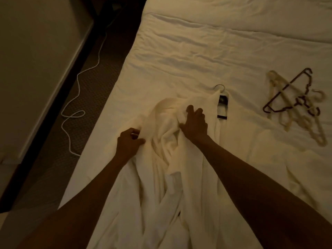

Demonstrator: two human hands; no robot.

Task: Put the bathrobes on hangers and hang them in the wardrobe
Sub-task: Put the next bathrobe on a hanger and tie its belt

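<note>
I found the cream bathrobe [161,186] rumpled and heavily creased on the near part of the bed [197,51]. My left hand [128,141] pinched a fold of it, and my right hand [195,123] gripped bunched cloth near the collar. Beyond, a hanger hook [220,86] protruded from the collar. Spare hangers [296,105] lay well apart, far right.

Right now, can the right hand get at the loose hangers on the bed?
Probably yes: the hangers lie uncovered on the bed, nothing between them and the right hand, which must first release the robe.
</note>
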